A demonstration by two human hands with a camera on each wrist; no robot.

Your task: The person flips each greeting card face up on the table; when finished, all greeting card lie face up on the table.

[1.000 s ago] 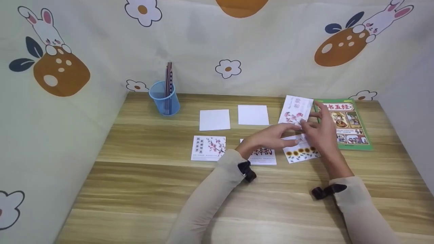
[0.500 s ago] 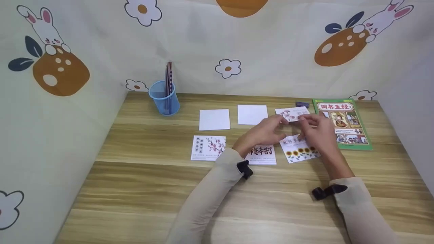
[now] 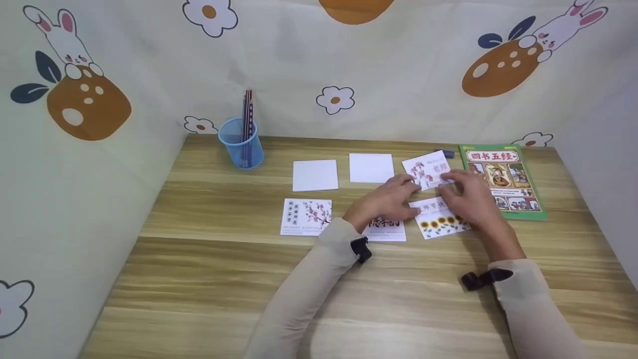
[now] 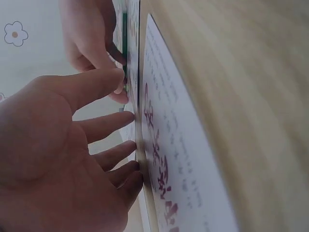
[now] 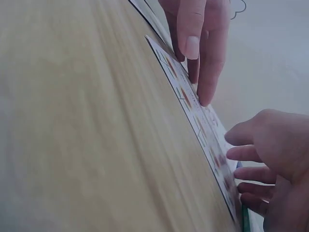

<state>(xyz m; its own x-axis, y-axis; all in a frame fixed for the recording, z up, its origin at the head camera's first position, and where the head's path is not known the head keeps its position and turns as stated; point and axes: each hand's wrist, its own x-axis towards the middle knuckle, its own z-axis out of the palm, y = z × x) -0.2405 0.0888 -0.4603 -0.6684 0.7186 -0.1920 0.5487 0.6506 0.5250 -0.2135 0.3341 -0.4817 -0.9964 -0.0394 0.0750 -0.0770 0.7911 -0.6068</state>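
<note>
A white card with pink flowers (image 3: 427, 168) lies at the back right of the table, its edges slightly turned. My left hand (image 3: 388, 198) touches its lower left corner with fairly straight fingers, spread in the left wrist view. At the card's lower right edge rest the fingers of my right hand (image 3: 471, 199), also loosely straight. Just below lies a sunflower card (image 3: 441, 227), its right part under my right hand. Left of it, a card with dark red characters (image 3: 386, 232) is partly covered by my left hand and wrist.
Two blank white cards (image 3: 315, 175) lie in the back row, above a blossom card (image 3: 305, 217). A blue mesh cup (image 3: 244, 149) with pencils stands back left. A green-edged book (image 3: 513, 184) and a small dark blue object (image 3: 445, 154) lie back right.
The pink-flower card, earlier raised and tilted in my right hand, has turned and come down onto the table. My fingers have loosened from it; the dark blue object behind it has come into view.
</note>
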